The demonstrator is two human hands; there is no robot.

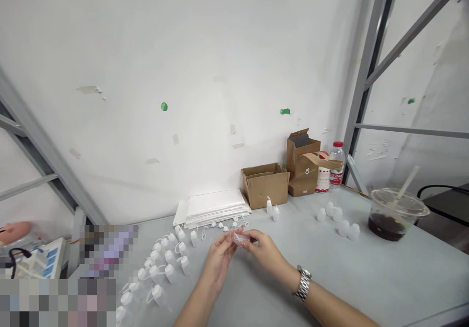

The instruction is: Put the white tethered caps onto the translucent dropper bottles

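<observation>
Near the middle of the table, my left hand and my right hand meet, fingertips closed on a small translucent plastic bottle. Fingers cover much of it, and blur hides its top. Several small white bottles with looped cap straps stand in rows left of my left hand. Small white caps lie just beyond my fingers. Two more small bottles stand upright in front of the open cardboard box.
A stack of white sheets lies against the wall. Several capless small bottles sit to the right, near a lidded plastic bowl of dark drink with a straw. A brown paper bag and a red-capped bottle stand behind.
</observation>
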